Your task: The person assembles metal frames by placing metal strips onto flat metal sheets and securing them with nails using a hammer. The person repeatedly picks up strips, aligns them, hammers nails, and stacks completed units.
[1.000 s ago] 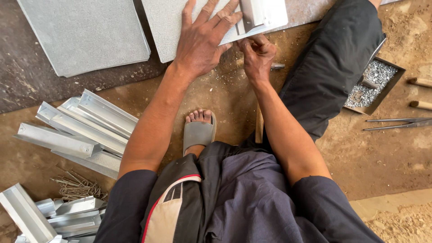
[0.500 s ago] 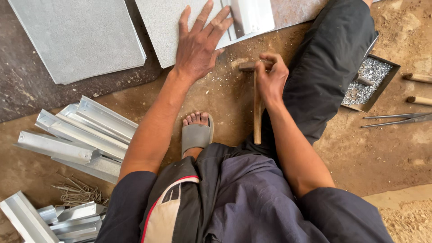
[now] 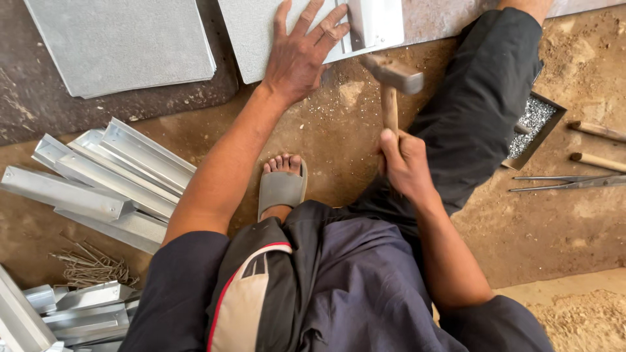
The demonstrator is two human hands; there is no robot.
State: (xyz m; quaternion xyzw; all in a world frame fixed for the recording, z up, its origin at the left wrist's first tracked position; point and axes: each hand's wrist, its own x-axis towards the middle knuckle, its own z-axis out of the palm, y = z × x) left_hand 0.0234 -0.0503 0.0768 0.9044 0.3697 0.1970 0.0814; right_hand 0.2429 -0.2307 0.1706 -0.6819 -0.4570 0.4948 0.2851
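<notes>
Grey metal sheet [image 3: 261, 39], wooden-handled hammer [image 3: 393, 85], grey sandal [image 3: 282, 189]

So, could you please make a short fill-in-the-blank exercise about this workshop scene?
1. The right hand grips a ____ by its wooden handle.
2. The left hand presses flat on a grey metal ____.
3. The small tray beside the leg holds shiny ____.

Missing words: hammer; sheet; rivets
</notes>
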